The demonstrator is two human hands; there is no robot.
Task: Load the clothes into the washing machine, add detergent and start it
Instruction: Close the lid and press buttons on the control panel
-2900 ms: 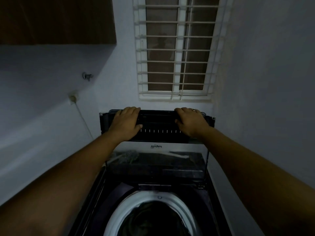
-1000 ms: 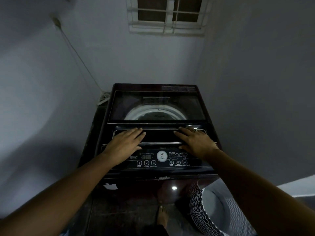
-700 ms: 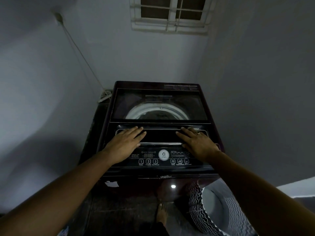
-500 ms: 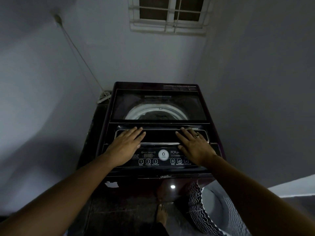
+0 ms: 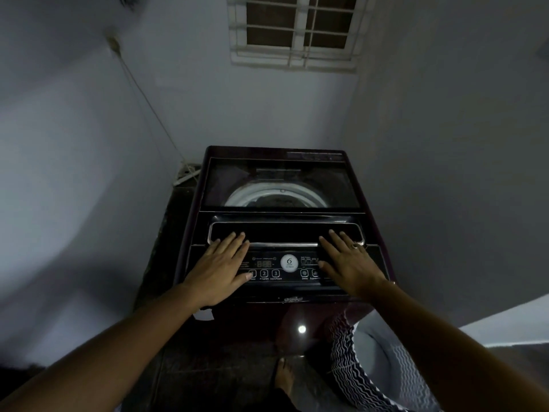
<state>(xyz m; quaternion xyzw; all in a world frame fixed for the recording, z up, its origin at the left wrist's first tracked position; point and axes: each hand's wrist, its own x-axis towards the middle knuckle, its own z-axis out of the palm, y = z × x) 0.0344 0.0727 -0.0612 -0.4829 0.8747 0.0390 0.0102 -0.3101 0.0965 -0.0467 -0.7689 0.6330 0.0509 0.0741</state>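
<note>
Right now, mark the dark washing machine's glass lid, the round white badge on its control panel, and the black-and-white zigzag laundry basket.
glass lid (image 5: 237,179): head view, left part of the pane.
round white badge (image 5: 289,263): head view, its centre.
black-and-white zigzag laundry basket (image 5: 350,367): head view, patterned outer wall.

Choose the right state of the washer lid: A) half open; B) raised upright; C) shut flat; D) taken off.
C: the lid lies flat on the washer, and the left hand and right hand lie flat at its front edge.
</note>
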